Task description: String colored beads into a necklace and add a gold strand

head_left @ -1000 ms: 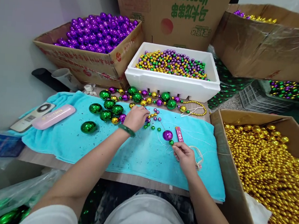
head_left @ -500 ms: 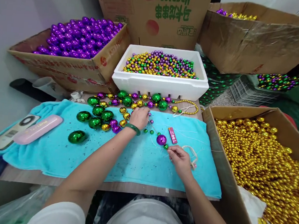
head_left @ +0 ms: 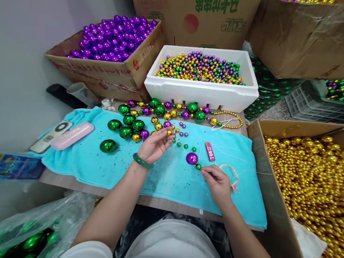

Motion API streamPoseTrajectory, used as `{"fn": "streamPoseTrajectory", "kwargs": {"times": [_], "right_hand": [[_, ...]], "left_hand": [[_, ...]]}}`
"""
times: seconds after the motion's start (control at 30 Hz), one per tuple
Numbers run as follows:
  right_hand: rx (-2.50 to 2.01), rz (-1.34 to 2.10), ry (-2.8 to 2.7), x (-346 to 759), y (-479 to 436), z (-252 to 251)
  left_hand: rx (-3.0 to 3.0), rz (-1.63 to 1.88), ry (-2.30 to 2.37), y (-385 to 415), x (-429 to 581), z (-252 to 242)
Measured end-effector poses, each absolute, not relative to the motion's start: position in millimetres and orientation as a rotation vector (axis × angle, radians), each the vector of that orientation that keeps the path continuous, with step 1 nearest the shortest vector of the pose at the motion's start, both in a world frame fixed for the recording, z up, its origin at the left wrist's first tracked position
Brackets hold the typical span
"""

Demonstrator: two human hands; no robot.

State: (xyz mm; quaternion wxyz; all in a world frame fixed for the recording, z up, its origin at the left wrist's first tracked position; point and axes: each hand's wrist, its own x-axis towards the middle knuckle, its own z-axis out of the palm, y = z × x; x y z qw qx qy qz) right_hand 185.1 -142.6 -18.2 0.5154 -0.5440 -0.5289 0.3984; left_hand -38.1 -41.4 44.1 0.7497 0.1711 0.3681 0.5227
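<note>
My left hand [head_left: 155, 146], palm turned partly up and a green bangle [head_left: 143, 161] on its wrist, has a small gold bead [head_left: 169, 132] at its pinched fingertips. My right hand [head_left: 217, 183] is closed at the end of a thin strand, just beside a small green bead [head_left: 198, 167]. Touching that bead is a large purple ball [head_left: 191, 158] on the same strand, which runs up toward my left fingers. Small green beads [head_left: 186, 146] and small purple beads [head_left: 186, 134] lie loose between the hands. Left of them are large green balls [head_left: 126, 132].
A turquoise towel [head_left: 167, 184] covers the table. A finished-looking bead garland [head_left: 185, 114] lies along its back edge. Behind stands a white foam box [head_left: 201, 92] of small beads. Cardboard boxes hold purple balls [head_left: 113, 39] and gold beads [head_left: 307, 187]. A pink case [head_left: 72, 136] lies left.
My left hand has drawn back from the bead pile and turned palm up, with a gold bead now at its fingertips. My right hand keeps its pinch. The whole view has shifted.
</note>
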Motion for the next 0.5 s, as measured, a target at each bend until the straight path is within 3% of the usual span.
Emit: {"fn": "streamPoseTrajectory", "kwargs": {"times": [0.5], "right_hand": [[-1.328, 0.947, -1.348, 177, -142, -17]], "left_hand": [[0.434, 1.158, 0.827, -53, -50, 43]]}}
